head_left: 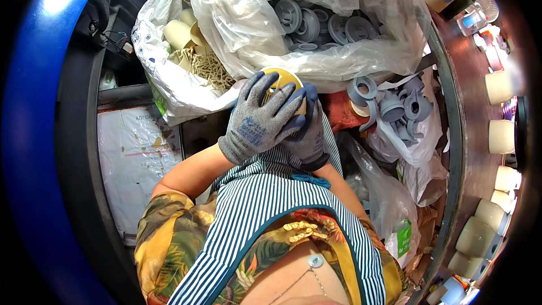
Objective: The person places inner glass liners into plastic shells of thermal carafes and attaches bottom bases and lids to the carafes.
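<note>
Both my hands wear grey knit gloves with blue-grey fingers and are in front of my chest. Between them is a cream-yellow, round, hollow plastic piece (287, 74), its curved rim showing at the top. My left hand (253, 121) lies over its near side with the fingers curled across it. My right hand (311, 135) closes round the other side, partly hidden behind the left. The fingers cover most of the piece, so its full shape cannot be seen.
Ahead, a clear plastic bag (237, 28) holds grey round lids (358, 29). Left of it, a white sack (148, 45) contains cream pieces and thin beige strips (208, 70). Grey ring-shaped parts (391, 107) fill a bag at right. Cream cups (501, 136) line the brown bench (471, 79).
</note>
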Available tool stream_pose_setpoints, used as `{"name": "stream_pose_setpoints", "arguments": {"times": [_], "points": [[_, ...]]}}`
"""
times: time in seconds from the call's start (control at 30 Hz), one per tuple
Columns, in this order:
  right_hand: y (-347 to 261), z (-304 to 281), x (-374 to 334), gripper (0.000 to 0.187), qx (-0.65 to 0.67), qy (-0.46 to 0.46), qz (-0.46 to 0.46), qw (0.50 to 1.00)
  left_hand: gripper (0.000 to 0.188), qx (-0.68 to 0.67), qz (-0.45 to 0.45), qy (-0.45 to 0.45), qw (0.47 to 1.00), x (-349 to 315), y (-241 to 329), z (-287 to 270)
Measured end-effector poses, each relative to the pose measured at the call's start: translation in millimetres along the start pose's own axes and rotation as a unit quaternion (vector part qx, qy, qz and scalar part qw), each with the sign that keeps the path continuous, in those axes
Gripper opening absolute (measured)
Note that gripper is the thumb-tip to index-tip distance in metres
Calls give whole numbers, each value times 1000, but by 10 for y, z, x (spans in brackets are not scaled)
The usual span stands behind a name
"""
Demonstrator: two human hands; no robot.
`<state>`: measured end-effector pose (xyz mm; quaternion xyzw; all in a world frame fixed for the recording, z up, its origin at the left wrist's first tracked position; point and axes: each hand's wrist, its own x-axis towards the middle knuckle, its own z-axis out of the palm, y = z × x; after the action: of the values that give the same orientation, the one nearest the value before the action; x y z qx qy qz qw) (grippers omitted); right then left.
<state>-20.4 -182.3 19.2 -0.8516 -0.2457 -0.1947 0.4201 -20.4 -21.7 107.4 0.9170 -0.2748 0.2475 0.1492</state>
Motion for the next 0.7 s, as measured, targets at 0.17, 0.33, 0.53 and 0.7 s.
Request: {"name": "stream_pose_setpoints", "arguments": {"times": [0.17, 0.33, 0.53, 0.7], "points": [[-18, -43, -2, 108, -49, -53, 3, 997, 32, -69, 43, -67, 994, 5, -73, 72], [16, 42, -67, 105, -48, -27, 0, 998, 33, -41, 48, -107, 992, 27, -77, -5], [-53, -68, -58, 99, -7, -75, 54, 996, 31, -17, 61, -163, 985, 7, -2, -42], [-129, -76, 12, 96, 30, -37, 57, 997, 52, -61, 65, -43, 995, 45, -83, -223]]}}
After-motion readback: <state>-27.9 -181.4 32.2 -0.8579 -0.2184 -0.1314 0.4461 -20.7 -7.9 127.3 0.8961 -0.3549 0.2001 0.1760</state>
